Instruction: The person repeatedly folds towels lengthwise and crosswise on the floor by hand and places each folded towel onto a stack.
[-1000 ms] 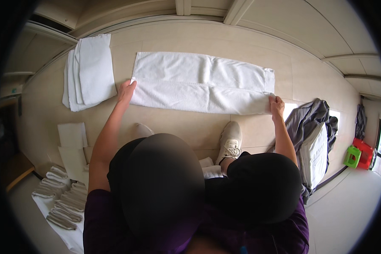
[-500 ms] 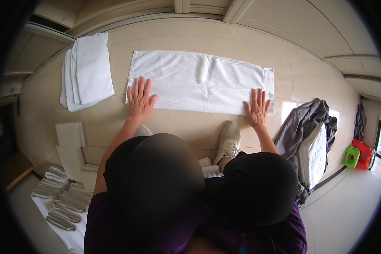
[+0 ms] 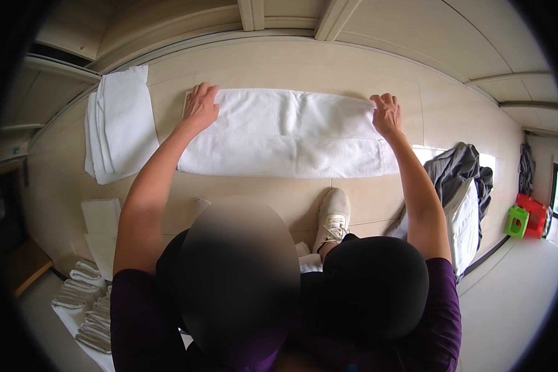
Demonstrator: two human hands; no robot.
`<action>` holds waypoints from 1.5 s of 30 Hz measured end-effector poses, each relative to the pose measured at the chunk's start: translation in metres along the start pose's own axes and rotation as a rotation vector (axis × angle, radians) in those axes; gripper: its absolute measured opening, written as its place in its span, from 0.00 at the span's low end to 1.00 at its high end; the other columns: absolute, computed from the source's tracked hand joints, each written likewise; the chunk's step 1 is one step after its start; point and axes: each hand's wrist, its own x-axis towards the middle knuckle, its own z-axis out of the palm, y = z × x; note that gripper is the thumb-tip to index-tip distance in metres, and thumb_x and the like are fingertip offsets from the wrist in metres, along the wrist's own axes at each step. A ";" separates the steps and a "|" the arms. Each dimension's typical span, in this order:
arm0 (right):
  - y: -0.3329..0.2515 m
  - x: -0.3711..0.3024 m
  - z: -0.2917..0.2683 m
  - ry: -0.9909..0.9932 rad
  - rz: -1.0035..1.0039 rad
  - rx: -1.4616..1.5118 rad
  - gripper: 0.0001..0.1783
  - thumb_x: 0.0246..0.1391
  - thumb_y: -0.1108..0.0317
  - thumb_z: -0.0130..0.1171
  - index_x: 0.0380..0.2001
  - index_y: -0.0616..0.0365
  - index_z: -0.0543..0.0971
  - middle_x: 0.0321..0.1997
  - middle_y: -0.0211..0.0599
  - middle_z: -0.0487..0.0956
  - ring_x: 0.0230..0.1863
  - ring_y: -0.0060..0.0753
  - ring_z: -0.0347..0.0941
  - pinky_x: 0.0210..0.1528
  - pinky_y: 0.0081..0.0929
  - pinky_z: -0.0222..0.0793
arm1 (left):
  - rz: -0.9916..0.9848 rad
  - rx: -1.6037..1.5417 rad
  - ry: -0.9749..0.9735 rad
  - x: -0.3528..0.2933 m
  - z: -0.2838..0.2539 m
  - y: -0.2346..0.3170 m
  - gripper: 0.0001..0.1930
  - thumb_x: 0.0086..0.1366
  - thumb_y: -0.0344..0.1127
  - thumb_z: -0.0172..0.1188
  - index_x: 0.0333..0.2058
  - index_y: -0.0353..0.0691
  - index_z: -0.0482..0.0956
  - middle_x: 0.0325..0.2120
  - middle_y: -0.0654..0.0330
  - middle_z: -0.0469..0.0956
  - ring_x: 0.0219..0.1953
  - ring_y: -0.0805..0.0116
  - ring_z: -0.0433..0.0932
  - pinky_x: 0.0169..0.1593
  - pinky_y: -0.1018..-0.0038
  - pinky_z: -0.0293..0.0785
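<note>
Long white towel (image 3: 279,158), laid sideways on the floor (image 3: 279,59), with a crosswise ridge near the middle and a lengthwise line between near and far strips. At the far left corner, left hand (image 3: 201,111) with fingers bent over the edge; at the far right corner, right hand (image 3: 387,116), bent likewise; pinching or merely touching, impossible to tell. Farther left, folded white cloths (image 3: 125,127); below them, pale cloth (image 3: 99,216) and small folded towels (image 3: 80,290). Rightward, grey fabric (image 3: 454,162) against a white bundle (image 3: 467,226), then green and red plastic objects (image 3: 516,221), too small to name. Possible trouble: a skewed far edge from uneven pulling, a set-in crease from an unsmoothed ridge, perhaps a smudge from the nearby right shoe (image 3: 333,214). Hidden or unclear: fingertips partly behind knuckles, towel corner under the left hand, left shoe (image 3: 203,202) almost wholly behind a blurred dark knee (image 3: 239,260), small towels partly covered by a purple sleeve (image 3: 136,310).
</note>
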 end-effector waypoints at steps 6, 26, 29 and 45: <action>0.006 0.015 -0.003 -0.212 -0.176 -0.230 0.13 0.47 0.75 0.59 0.40 0.55 0.79 0.40 0.41 0.79 0.53 0.44 0.71 0.62 0.41 0.61 | 0.102 0.172 -0.107 0.025 -0.007 0.011 0.12 0.54 0.25 0.61 0.38 0.37 0.74 0.39 0.54 0.77 0.52 0.56 0.73 0.57 0.61 0.66; 0.020 -0.147 -0.051 -0.088 -0.413 -0.148 0.14 0.43 0.80 0.60 0.35 0.54 0.76 0.33 0.35 0.73 0.40 0.41 0.69 0.48 0.40 0.62 | 0.342 0.162 -0.106 -0.158 -0.027 -0.020 0.08 0.56 0.22 0.54 0.35 0.39 0.74 0.36 0.56 0.70 0.46 0.58 0.71 0.50 0.64 0.65; 0.020 -0.154 -0.037 -0.196 -0.423 -0.118 0.18 0.42 0.79 0.61 0.40 0.53 0.78 0.36 0.36 0.75 0.44 0.41 0.72 0.51 0.40 0.63 | 0.338 0.174 -0.110 -0.159 -0.019 -0.023 0.08 0.56 0.23 0.54 0.36 0.39 0.75 0.36 0.56 0.69 0.46 0.58 0.70 0.51 0.62 0.64; -0.116 -0.160 0.026 -0.199 -0.053 0.038 0.33 0.72 0.40 0.36 0.76 0.28 0.56 0.84 0.37 0.44 0.83 0.46 0.31 0.78 0.62 0.16 | 0.371 0.148 -0.225 -0.103 0.054 0.137 0.34 0.78 0.61 0.32 0.76 0.57 0.48 0.78 0.67 0.40 0.79 0.66 0.35 0.78 0.54 0.25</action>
